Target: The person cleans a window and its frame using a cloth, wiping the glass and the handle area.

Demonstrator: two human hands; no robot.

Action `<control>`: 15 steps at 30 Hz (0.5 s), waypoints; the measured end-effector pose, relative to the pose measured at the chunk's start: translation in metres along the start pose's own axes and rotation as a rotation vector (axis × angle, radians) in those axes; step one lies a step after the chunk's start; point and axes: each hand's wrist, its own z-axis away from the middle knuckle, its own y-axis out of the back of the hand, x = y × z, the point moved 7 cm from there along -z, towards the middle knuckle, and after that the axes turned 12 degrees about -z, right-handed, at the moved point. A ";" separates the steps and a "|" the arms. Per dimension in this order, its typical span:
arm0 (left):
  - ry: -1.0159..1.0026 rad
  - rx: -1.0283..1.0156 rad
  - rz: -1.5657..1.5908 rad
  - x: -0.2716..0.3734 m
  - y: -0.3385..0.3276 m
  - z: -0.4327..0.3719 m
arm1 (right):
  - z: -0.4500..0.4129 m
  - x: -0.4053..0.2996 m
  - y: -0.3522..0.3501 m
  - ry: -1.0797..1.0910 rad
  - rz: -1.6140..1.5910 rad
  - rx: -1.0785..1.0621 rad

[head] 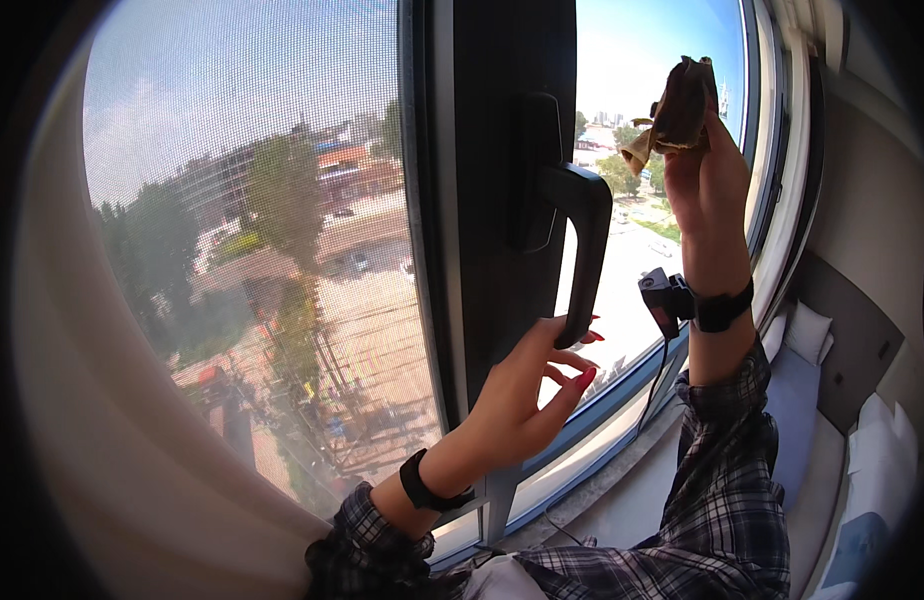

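Observation:
My left hand (526,397) is at the lower end of the black window handle (593,247), its fingers hooked loosely around the tip. The handle hangs downward from its mount on the dark window frame (499,285). Higher up on the right, my right hand (706,180) pinches a crumpled brown cloth (683,109) in front of the bright window pane. Where the cloth touches the glass, if at all, I cannot tell. A small camera (661,292) with a cable is strapped to my right wrist, and a black band circles my left wrist.
An insect screen (282,225) covers the window's left part, beside a pale curtain (94,420). Below the window runs a sill (604,480) with a thin cable. To the right are a bed with pillows (807,330) and more white bedding (874,450).

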 end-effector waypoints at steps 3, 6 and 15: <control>0.004 0.022 -0.026 -0.004 0.003 0.010 | -0.003 0.010 -0.003 -0.044 -0.143 0.078; 0.006 -0.017 -0.052 -0.004 0.000 0.013 | 0.011 0.012 -0.047 0.027 0.000 -0.299; 0.070 -0.086 -0.088 -0.002 0.004 0.026 | 0.054 0.011 -0.113 0.303 0.593 -1.173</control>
